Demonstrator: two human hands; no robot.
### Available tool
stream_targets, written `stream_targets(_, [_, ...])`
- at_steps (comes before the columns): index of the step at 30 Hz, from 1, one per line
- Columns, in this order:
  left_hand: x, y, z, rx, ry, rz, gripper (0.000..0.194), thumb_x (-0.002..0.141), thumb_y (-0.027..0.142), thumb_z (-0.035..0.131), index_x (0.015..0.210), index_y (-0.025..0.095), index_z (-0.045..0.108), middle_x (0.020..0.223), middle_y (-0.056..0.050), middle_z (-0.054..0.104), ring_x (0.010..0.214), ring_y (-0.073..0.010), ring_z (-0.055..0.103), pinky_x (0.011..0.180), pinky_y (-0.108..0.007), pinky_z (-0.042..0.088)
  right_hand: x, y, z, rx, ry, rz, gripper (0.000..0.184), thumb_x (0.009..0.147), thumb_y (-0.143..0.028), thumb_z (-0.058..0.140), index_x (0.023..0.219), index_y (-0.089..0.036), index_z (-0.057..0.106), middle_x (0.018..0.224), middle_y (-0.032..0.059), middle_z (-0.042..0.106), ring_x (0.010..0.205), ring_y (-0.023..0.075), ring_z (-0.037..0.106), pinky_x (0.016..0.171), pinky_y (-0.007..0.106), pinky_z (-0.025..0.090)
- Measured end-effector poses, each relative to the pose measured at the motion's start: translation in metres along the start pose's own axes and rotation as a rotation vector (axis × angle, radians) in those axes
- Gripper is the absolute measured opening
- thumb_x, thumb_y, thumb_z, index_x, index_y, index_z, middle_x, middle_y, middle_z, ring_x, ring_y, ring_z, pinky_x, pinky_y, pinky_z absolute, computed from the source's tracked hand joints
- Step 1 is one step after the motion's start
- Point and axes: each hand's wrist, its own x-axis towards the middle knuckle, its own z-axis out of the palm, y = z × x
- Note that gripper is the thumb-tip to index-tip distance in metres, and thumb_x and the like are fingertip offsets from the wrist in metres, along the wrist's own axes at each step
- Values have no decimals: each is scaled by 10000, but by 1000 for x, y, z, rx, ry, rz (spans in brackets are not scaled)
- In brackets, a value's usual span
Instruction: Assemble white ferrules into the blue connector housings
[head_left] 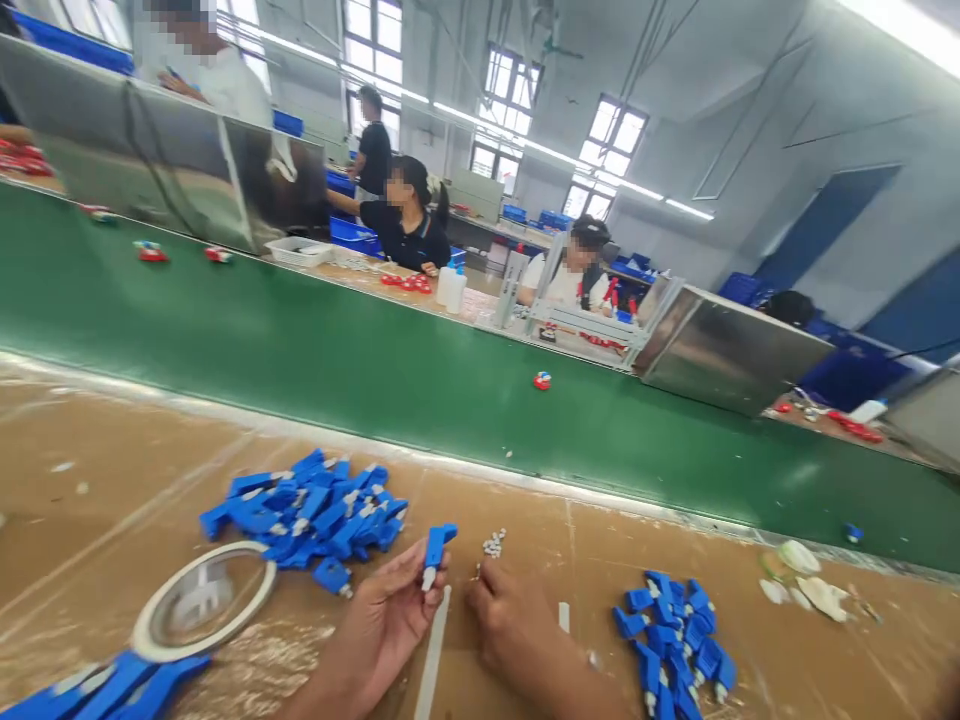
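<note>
My left hand (pixel 386 620) holds one small blue plastic part (pixel 436 546) with a white tip upright between thumb and fingers. My right hand (pixel 514 620) rests knuckles-up on the brown table just right of it, fingers curled near a small cluster of tiny white pieces (pixel 493 544). A large pile of the same blue parts (pixel 315 510) lies to the left of my left hand. A smaller pile of blue parts (pixel 671 640) lies to the right of my right hand. Whether the right hand pinches anything is hidden.
A roll of clear tape (pixel 202 600) lies at lower left, above more blue pieces (pixel 112 690). A green conveyor belt (pixel 300 340) runs across behind the table, carrying small red items (pixel 541 380). White scraps (pixel 810 590) lie at right. Other people sit across the belt.
</note>
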Motion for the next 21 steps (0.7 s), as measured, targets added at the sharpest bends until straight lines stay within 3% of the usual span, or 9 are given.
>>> stream_targets(3, [-2, -2, -3, 32, 16, -25, 173, 705, -51, 610, 771, 67, 718, 663, -79, 673, 514, -108, 607, 442, -159, 522, 1, -6, -9, 16, -65, 49, 212, 647, -58, 620, 836, -142, 663, 861, 148, 693, 778, 289, 631, 598, 342, 498])
stream_targets(7, [-2, -9, -9, 61, 15, -27, 174, 699, -38, 656, 791, 94, 722, 677, -68, 689, 537, -107, 620, 463, -155, 529, -14, -9, -27, 209, 39, 230, 136, 818, -113, 513, 854, -165, 634, 845, 103, 680, 759, 236, 633, 677, 345, 521])
stream_targets(10, [-3, -18, -11, 101, 31, -94, 159, 664, -8, 735, 783, 95, 718, 663, -52, 680, 533, -106, 613, 463, -163, 523, -39, -6, -28, 454, 124, 399, 167, 918, -202, 446, 823, -181, 581, 727, 43, 656, 650, 181, 649, 597, 284, 539])
stream_targets(13, [-6, -28, -12, 135, -1, -188, 195, 636, 56, 814, 804, 90, 721, 668, -37, 670, 528, -97, 604, 473, -165, 515, -64, 4, -15, 723, 167, 504, 250, 954, -374, 458, 906, -167, 589, 687, 26, 661, 565, 161, 661, 491, 241, 535])
stream_targets(16, [-8, -39, -13, 174, -44, -215, 263, 650, 153, 852, 876, 100, 730, 674, -26, 664, 549, -88, 606, 503, -156, 509, -77, 15, -1, 1121, 301, 631, 447, 816, -583, 662, 910, -147, 684, 674, 35, 680, 548, 158, 658, 497, 245, 533])
stream_targets(18, [-8, -44, -15, 208, -58, -213, 312, 657, 208, 862, 921, 105, 731, 678, -23, 662, 555, -81, 603, 512, -149, 498, -79, 19, 1, 1345, 351, 664, 453, 718, -579, 781, 850, -148, 736, 662, 42, 700, 543, 144, 654, 509, 229, 523])
stream_targets(21, [-5, -49, -19, 242, -82, -227, 356, 646, 260, 877, 931, 110, 728, 691, -25, 669, 551, -77, 603, 507, -145, 481, -78, 21, -3, 1479, 335, 652, 379, 708, -504, 834, 844, -156, 771, 664, 44, 724, 558, 127, 665, 518, 197, 512])
